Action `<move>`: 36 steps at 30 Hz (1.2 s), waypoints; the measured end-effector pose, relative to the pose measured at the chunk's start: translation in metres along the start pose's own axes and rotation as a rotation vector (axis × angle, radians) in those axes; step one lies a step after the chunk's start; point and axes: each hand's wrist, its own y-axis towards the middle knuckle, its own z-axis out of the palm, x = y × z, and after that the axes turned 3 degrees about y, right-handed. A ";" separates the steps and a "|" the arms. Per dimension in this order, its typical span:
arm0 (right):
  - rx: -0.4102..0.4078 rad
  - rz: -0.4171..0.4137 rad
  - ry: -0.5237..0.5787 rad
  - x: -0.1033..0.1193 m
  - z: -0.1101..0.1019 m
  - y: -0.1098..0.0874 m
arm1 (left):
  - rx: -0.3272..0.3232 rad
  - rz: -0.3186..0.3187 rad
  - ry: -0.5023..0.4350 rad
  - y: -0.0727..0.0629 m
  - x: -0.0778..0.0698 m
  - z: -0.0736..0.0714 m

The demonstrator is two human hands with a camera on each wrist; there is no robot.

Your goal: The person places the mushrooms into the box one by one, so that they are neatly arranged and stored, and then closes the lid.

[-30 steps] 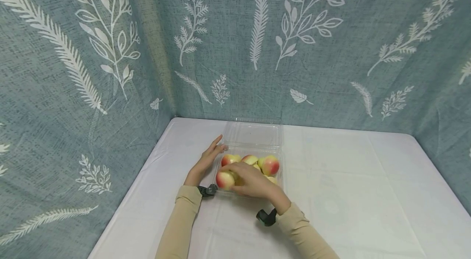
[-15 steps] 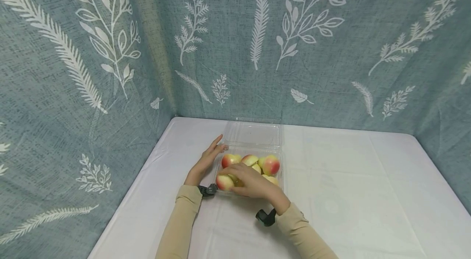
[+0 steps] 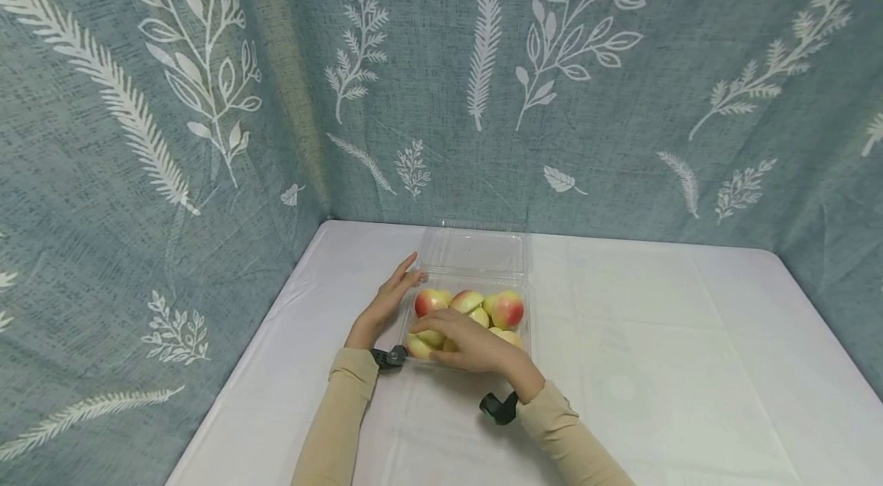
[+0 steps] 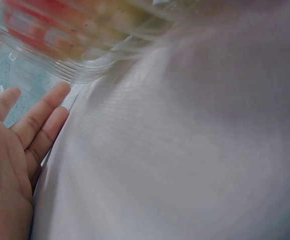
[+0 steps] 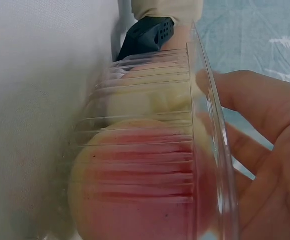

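Note:
A clear plastic clamshell container [image 3: 476, 280] holds several red-and-yellow round fruits, apple- or peach-like. My right hand [image 3: 469, 340] reaches over its front wall, thumb and fingers curled round a mostly yellow fruit [image 3: 421, 349] in the front left corner. That hand covers part of the fruit. In the right wrist view, the thumb of the hand [image 5: 275, 130] is by the rim, and a blushed fruit [image 5: 134, 200] shows through the ribbed wall. My left hand [image 3: 386, 302] lies with straight fingers along the container's left side; whether its fingertips touch the wall I cannot tell.
The container's transparent lid [image 3: 472, 252] is folded back toward the rear edge of the white-covered table [image 3: 655, 363]. A blue-green curtain [image 3: 441, 87] with white leaf prints stands behind and at both sides. Dark wrist bands [image 3: 498, 409] sit on both wrists.
The front left fruit under my right hand has turned, its red side passing out of sight, and sits slightly lower. My left hand stays in place.

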 end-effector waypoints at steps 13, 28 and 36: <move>0.001 0.027 0.027 0.002 -0.002 -0.002 | -0.037 0.015 0.004 0.006 0.012 0.002; -0.017 0.073 0.058 0.005 -0.017 -0.010 | -0.034 0.025 -0.004 0.005 0.011 0.001; -0.077 0.053 0.063 0.007 -0.030 -0.021 | 0.010 0.029 -0.007 -0.008 -0.009 0.000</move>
